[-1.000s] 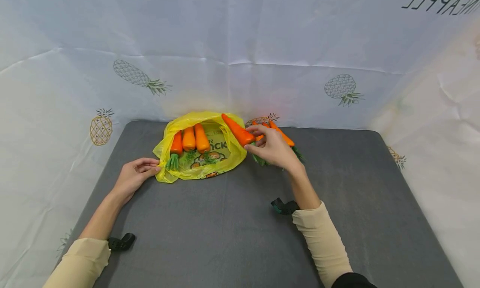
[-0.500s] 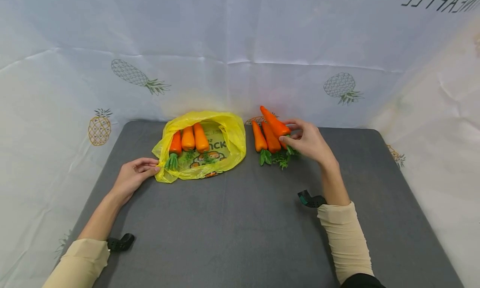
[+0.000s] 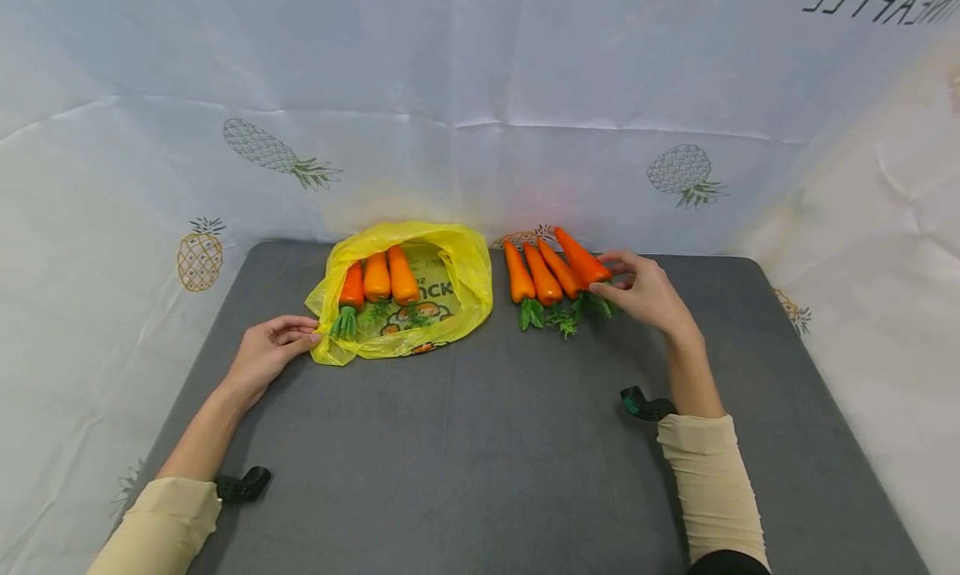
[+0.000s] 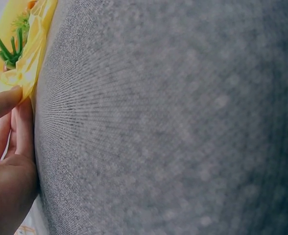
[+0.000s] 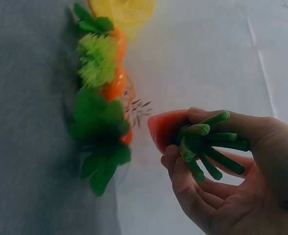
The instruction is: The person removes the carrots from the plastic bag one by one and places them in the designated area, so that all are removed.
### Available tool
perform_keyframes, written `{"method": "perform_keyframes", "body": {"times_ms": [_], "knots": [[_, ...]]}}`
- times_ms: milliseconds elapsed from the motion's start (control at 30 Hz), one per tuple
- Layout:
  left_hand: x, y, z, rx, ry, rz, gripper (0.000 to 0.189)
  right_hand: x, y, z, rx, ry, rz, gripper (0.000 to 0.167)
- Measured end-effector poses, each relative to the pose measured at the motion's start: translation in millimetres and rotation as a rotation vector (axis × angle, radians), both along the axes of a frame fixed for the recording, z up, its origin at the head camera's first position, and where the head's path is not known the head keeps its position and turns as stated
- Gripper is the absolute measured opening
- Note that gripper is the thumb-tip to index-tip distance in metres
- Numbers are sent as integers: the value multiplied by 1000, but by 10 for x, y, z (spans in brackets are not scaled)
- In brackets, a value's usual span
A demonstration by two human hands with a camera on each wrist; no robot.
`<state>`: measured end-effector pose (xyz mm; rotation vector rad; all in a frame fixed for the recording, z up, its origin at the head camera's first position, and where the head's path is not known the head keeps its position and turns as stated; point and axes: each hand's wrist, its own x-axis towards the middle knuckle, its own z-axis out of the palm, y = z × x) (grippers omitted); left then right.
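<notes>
Wore a creamy sleeve (image 3: 160,521) at eight o'clock, a crinkly creamy sleeve (image 3: 711,482) at four and a black patch (image 3: 729,563) near five. Had a bent black gadget (image 3: 243,485) at eight, a black-and-green gadget (image 3: 651,407) at four.

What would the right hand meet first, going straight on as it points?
Beyond the held carrot, the right hand would probably meet the next carrot to the left, though height is unclear.

The left wrist view crops your bare left hand (image 4: 9,188). Leafy dark-green carrot tops (image 5: 92,117) blur in the right one.
</notes>
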<state>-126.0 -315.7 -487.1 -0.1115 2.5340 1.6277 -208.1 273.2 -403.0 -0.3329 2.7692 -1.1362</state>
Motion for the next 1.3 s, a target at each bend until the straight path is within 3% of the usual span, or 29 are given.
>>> {"method": "perform_keyframes", "body": {"times_ms": [267,667,1300], "knots": [[-9,6,9,0,-1,-4,48,-35,122,-150,68,-36,-39,58],[-13,-7,8,-1,0,-3,48,-55,204,-437,78,-15,-2,57],[-8,-7,-10,1,3,-4,48,-54,148,-517,89,-15,-12,59]]}}
